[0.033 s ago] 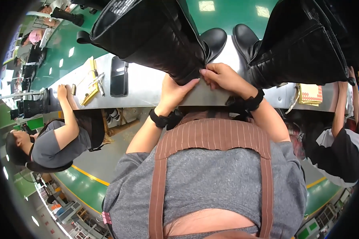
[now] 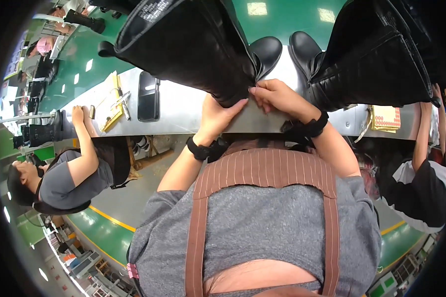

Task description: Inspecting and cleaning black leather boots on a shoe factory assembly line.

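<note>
A tall black boot (image 2: 193, 44) lies on its side on the grey table (image 2: 183, 116), toe (image 2: 265, 49) pointing away from me. My left hand (image 2: 220, 114) presses against the lower shaft near the ankle, fingers stretched along the leather. My right hand (image 2: 280, 99) pinches the same boot's edge just beside it, fingertips touching the left hand's. Both wrists wear black bands. A second tall black boot (image 2: 376, 54) lies to the right, its toe (image 2: 302, 47) close to the first boot's toe.
On the table to the left lie a black phone (image 2: 148, 96) and a yellow clipboard with a pen (image 2: 111, 101). A sheet of red stickers (image 2: 386, 119) lies at right. A co-worker in grey (image 2: 64, 183) sits left; another person's arm (image 2: 423, 133) reaches in at right.
</note>
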{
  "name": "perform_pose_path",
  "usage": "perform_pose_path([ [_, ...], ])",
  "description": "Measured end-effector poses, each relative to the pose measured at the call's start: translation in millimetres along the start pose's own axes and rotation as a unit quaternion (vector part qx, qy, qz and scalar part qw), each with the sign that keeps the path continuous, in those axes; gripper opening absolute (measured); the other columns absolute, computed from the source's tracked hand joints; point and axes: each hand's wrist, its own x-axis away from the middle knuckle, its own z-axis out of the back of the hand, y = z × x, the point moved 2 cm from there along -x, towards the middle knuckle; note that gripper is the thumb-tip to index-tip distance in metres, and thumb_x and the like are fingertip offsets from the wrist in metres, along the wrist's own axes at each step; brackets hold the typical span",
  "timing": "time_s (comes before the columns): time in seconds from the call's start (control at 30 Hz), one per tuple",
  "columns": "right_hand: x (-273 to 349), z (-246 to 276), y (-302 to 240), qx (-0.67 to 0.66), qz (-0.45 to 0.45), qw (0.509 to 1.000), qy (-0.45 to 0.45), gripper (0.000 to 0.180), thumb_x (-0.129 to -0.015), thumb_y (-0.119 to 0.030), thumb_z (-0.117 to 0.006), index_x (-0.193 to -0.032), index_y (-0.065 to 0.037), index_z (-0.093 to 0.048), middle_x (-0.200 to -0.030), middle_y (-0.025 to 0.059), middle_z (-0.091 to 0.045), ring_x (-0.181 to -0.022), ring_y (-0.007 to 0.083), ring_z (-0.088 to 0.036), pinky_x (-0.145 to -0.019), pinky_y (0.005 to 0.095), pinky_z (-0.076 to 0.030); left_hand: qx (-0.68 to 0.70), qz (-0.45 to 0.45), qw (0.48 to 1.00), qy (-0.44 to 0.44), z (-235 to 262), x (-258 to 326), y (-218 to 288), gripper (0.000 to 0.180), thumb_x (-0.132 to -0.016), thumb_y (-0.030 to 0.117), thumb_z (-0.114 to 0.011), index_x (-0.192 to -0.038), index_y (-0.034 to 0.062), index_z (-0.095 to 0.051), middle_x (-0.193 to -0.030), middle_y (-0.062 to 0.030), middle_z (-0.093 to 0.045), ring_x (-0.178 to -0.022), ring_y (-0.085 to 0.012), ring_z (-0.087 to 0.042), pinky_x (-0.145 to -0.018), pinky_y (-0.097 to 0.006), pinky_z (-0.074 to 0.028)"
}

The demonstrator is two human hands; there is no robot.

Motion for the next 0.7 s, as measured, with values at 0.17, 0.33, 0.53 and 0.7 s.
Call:
perform_pose_path([
  [0.17,10.6,-8.9,-22.9,-0.211,0.019,0.977,0.013,0.033,-0.096,-0.022,-0.057,-0.067,-0.006,-0.056,-0.06,-0.0004,-0.054,-0.045,0.0053,-0.044,-0.044,0.022,-0.034,-0.079,-0.066,0.994,0.043,-2.3,3.5,12.4,0.041,-0.075,0.013,-0.079,-0.11,-0.0023,-0.065,-0.101,-0.0149,-0.071,-0.094,-0.022,-0.068,-0.084,-0.033,-0.052],
  [0.33,52.7,2.9,-146.9,-0.191,0.225,0.955,-0.009,0.037,-0.098,-0.021,-0.055,-0.066,-0.003,-0.056,-0.057,0.0009,-0.054,-0.044,0.0045,-0.043,-0.044,0.0212,-0.033,-0.064,-0.114,0.991,0.039,-6.1,6.1,21.1,0.041,-0.074,0.012,-0.079,-0.11,-0.0019,-0.066,-0.102,-0.0146,-0.071,-0.096,-0.0241,-0.068,-0.085,-0.034,-0.052],
  [0.53,69.8,5.8,-200.6,-0.215,0.302,0.926,-0.07,0.034,-0.1,-0.021,-0.053,-0.072,-0.002,-0.059,-0.062,0.0017,-0.057,-0.045,0.0046,-0.047,-0.042,0.0194,-0.036,0.004,-0.091,0.995,0.027,-9.3,6.8,15.6,0.038,-0.075,0.009,-0.078,-0.109,-0.0022,-0.066,-0.103,-0.0137,-0.071,-0.096,-0.0213,-0.068,-0.085,-0.034,-0.052],
  [0.7,65.3,9.1,-186.2,-0.138,0.308,0.941,0.022,0.032,-0.101,-0.027,-0.054,-0.084,-0.001,-0.063,-0.074,0.002,-0.062,-0.056,0.004,-0.052,-0.051,0.0188,-0.042,-0.033,-0.063,0.997,0.028,-21.4,5.2,10.9,0.047,-0.075,0.011,-0.079,-0.117,-0.0015,-0.06,-0.11,-0.0138,-0.068,-0.102,-0.0214,-0.066,-0.088,-0.034,-0.051],
])
